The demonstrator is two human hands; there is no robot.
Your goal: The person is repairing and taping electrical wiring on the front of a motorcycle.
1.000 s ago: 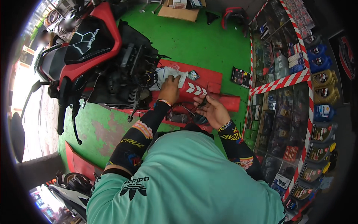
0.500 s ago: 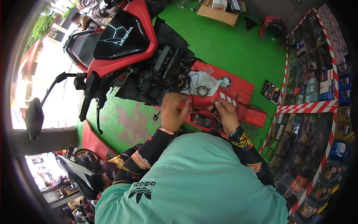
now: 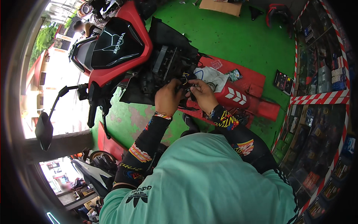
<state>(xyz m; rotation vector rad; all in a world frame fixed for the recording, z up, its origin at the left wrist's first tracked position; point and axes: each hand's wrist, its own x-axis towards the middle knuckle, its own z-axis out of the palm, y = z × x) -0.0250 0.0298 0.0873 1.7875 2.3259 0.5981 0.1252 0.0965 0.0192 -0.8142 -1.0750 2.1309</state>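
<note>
My left hand (image 3: 167, 96) and my right hand (image 3: 202, 95) meet at a bundle of dark and yellow wires (image 3: 185, 77) by the exposed front of a red-and-black motorcycle (image 3: 120, 44). Both have their fingers closed round small dark pieces among the wires; their exact shape is hidden. Just beyond my right hand, a white cloth (image 3: 220, 77) with a metal ring (image 3: 212, 84) and a blue wire lies on the red stand (image 3: 263, 112). A small packet (image 3: 235, 75) rests beside the cloth.
Glass display cases (image 3: 317, 127) with striped tape line the right. A boxed item (image 3: 283, 82) and cardboard (image 3: 220, 8) lie on the green floor (image 3: 223, 37). A seated person (image 3: 85, 28) is at the upper left; another motorcycle (image 3: 91, 173) stands at lower left.
My hands have come together at the wiring: the left moved up toward it, the right moved left from the red stand. The view has also shifted, placing the motorcycle farther right.
</note>
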